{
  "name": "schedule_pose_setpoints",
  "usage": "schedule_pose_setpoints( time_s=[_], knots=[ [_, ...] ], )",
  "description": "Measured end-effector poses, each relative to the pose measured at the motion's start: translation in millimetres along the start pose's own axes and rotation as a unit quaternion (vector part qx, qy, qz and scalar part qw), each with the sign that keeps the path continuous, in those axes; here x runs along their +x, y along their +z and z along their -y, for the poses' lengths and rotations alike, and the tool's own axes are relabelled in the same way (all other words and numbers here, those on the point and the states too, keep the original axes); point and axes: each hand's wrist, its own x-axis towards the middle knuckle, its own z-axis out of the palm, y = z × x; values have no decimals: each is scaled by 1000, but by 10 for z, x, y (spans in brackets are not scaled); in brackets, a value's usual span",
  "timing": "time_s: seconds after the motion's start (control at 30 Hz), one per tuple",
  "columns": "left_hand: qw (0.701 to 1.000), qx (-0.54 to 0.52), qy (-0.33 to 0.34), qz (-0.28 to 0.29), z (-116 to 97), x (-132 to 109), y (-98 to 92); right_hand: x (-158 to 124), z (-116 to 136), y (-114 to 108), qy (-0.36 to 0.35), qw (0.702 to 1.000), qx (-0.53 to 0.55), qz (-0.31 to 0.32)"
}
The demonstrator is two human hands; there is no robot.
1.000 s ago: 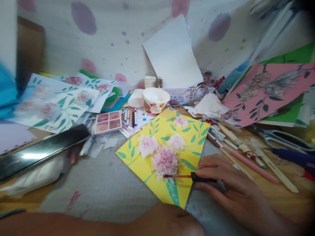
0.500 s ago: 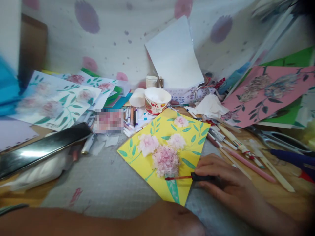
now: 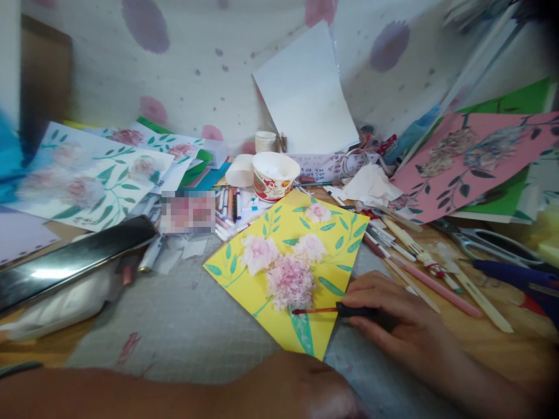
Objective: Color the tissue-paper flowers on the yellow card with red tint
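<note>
My right hand (image 3: 388, 317) pinches the black handle of a lip-gloss-style applicator wand (image 3: 317, 311). Its thin red stem points left, and the dark red tip is just below the large pink flower, over the top of a green painted leaf. Raised pink flowers (image 3: 292, 282) and green leaves decorate the yellow paper card (image 3: 273, 311), which lies tilted on a grey cutting mat (image 3: 187, 314). My left hand (image 3: 314, 387) rests at the card's lower edge, back upward. Its fingers are hidden, so I cannot see what it holds.
A paper bowl (image 3: 275, 177) stands behind the card, among scattered markers. Flower pictures on white paper (image 3: 105, 186) lie left, a pink one (image 3: 476, 163) right. A dark glossy slab (image 3: 78, 262) crosses the left side. Scissors (image 3: 493, 241) and a blue-handled tool (image 3: 515, 273) lie right.
The whole view has shifted slightly, so things appear a little further left and up. The wand's tip stays just under the large flower, with both hands in much the same places.
</note>
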Motion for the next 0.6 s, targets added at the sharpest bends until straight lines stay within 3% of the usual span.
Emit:
schedule_pose_setpoints(
  time_s=[0.13, 0.5, 0.6],
  knots=[
    [1000, 11, -2, -12, 24, 1, 18, 0, 6, 11, -6, 1000, 7, 10],
    [999, 26, -18, 39, -69, 20, -60, 3, 16, -10, 3, 1000, 8, 4],
    [999, 36, -6, 27, -53, 30, -58, 7, 25, -19, 2, 1000, -1, -5]
  ],
)
